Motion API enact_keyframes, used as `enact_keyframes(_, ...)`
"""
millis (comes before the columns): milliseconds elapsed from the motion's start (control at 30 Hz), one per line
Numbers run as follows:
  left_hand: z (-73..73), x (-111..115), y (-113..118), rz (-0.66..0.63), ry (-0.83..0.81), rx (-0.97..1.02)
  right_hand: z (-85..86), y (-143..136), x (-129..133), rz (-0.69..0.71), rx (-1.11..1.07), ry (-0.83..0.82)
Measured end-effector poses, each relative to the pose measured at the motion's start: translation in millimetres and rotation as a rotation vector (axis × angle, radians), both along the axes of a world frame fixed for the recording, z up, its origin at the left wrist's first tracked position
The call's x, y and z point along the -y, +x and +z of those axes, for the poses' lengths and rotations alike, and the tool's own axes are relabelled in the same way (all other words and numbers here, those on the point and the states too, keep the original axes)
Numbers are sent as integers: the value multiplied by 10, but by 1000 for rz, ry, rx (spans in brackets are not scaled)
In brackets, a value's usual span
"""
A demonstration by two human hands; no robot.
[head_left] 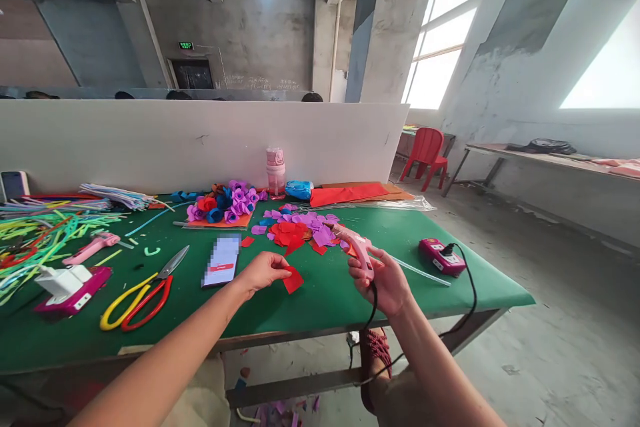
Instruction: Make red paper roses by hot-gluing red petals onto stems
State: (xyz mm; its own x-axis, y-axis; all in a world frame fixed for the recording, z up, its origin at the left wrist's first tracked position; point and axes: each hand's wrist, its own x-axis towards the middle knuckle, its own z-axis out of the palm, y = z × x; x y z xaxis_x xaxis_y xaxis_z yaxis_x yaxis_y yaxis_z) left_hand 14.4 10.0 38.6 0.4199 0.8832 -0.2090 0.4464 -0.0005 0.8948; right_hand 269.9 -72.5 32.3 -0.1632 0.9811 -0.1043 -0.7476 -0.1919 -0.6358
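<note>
Over the near side of the green table (323, 303), I see the left hand (263, 273) pinching a red paper piece (294, 279) between its fingers. The right hand's (386, 281) fingers close around a pink glue gun (363, 252), its tip near a pile of red and purple pieces (290, 236). Farther back sit paper flowers (239, 203), then a pink bottle (276, 177) before the white panel (200, 140).

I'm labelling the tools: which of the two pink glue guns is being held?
The glue gun in the right hand. The other glue gun lies on the table at the far left, behind the white plug.
</note>
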Motion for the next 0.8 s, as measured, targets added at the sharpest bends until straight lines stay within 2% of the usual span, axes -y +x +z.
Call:
enact_keyframes(100, -51, -72, -59, 1, 3, -1, 104, -149, 16, -14, -2, -53)
enact_keyframes(167, -112, -98, -103, 20, 14, 15, 197, -250, 64, -83, 99, -3)
enact_keyframes(300, -236, -134, -160, 12, 71, 30, 305, -414, 174, -143, 474, 175)
enact_keyframes(433, -304, -175, -167, -7, 130, -18, 265, -498, 192, -127, 899, 218)
enact_keyframes(533, -329, -205, -170, -24, 186, -82, 250, -519, 205, -107, 1103, 247)
enact_keyframes(667, -335, -240, -191, -35, 276, -173, 304, -525, 264, -70, 1241, 240)
enact_keyframes(800, -312, -246, -190, -15, 301, -232, 285, -547, 286, -24, 1272, 246)
